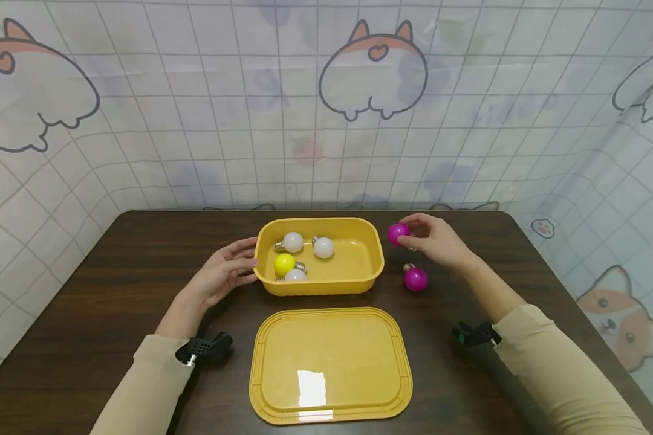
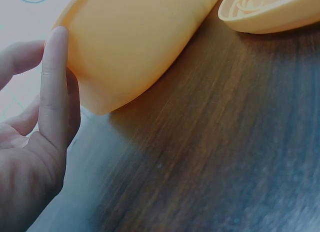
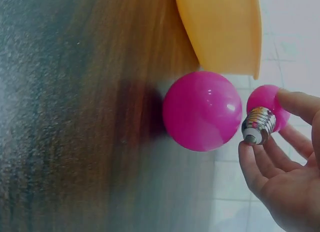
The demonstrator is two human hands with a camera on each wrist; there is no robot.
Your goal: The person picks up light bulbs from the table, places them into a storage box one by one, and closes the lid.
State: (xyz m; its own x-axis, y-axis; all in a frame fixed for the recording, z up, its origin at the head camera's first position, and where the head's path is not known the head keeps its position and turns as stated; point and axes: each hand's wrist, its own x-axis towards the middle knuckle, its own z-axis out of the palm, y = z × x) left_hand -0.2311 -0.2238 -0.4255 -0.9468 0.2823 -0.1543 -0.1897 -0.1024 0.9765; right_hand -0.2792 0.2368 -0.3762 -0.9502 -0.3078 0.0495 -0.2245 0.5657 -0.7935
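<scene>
My right hand (image 1: 434, 240) pinches a magenta light bulb (image 1: 398, 233) beside the right end of a yellow plastic box (image 1: 326, 289). The right wrist view shows its silver screw base (image 3: 259, 124) facing the camera, with thumb and fingers around the bulb. A second magenta bulb (image 1: 416, 280) lies on the table just below that hand. At the box's left end, my left hand (image 1: 223, 272) touches the wall with its fingers fairly straight. Inside the box are a yellow bulb (image 1: 284, 264) and white bulbs (image 1: 323, 247), mostly towards the left side.
A yellow lid (image 1: 331, 362) lies flat on the dark wooden table (image 1: 114, 314), in front of the box. Behind the table hangs a white gridded cloth (image 1: 207, 151) with cartoon dogs. Black straps (image 1: 204, 347) circle both wrists.
</scene>
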